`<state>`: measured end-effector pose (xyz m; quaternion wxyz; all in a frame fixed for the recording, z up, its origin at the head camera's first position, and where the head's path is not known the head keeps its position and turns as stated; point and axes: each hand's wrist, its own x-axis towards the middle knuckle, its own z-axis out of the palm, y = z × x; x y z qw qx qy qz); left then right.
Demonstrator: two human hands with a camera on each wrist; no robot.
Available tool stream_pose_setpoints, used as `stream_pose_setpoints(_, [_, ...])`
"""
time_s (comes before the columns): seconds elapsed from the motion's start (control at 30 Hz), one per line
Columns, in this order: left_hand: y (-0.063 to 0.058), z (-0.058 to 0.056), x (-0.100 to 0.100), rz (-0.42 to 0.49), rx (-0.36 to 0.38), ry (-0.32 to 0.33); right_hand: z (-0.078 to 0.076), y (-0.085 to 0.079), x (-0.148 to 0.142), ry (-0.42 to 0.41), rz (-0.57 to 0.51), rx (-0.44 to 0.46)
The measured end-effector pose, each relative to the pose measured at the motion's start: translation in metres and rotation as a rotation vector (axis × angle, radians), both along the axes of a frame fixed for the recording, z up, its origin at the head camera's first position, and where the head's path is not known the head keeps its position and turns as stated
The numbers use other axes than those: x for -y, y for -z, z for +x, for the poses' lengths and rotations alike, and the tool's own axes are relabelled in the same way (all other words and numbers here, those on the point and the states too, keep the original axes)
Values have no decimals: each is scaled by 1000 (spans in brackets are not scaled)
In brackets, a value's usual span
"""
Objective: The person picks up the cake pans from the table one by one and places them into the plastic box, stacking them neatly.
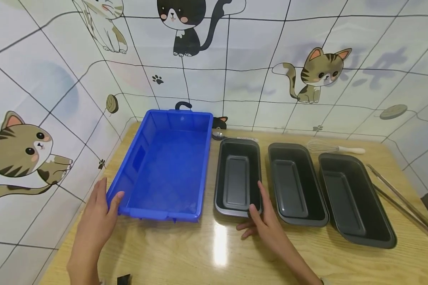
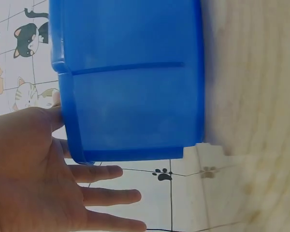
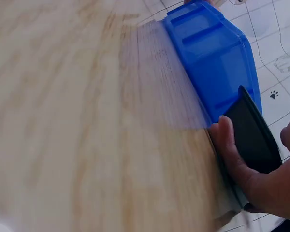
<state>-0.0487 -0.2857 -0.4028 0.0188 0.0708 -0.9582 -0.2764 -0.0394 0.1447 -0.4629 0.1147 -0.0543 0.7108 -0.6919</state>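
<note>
A blue plastic tray [image 1: 171, 170] lies on the table at the left. My left hand [image 1: 98, 217] touches its near left corner; in the left wrist view several fingers [image 2: 111, 195] stretch straight past the tray's edge. To the tray's right, three dark loaf pans stand in a row: the left pan [image 1: 236, 180], the middle pan [image 1: 289, 188] and the right pan [image 1: 346, 204]. My right hand [image 1: 267, 227] straddles the left pan's near right corner, with thumb and index finger extended against it. In the right wrist view the thumb [image 3: 229, 140] lies by the pan's near end.
A whisk [image 1: 349, 150] lies behind the middle and right pans, and metal tongs [image 1: 403, 196] lie right of them. A spoon [image 1: 218, 135] shows behind the left pan. Cat-patterned sheeting [image 1: 249, 91] borders the table [image 1: 174, 253]. A small black object [image 1: 124, 279] sits at the front edge.
</note>
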Motion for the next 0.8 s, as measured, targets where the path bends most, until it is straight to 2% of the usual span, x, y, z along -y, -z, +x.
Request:
stream_pose_setpoints(0.13, [1, 0, -2, 31, 80, -27, -3, 6, -3, 11, -53, 54])
stream_pose_setpoints(0.23, [2, 0, -6, 69, 130, -52, -6, 11, -2, 61, -68, 62])
stream_pose_setpoints(0.37, [7, 3, -14, 118, 98, -106, -10, 18, 0, 119, -145, 45])
stream_pose_setpoints(0.5, [13, 4, -20, 169, 51, -168, -13, 23, 1, 126, -221, 52])
stream_pose_setpoints(0.73, [17, 3, -18, 196, 44, -209, -20, 22, 6, 155, -70, 16])
stream_pose_setpoints(0.8, [18, 3, -18, 198, 45, -212, -20, 21, 8, 147, -74, 20])
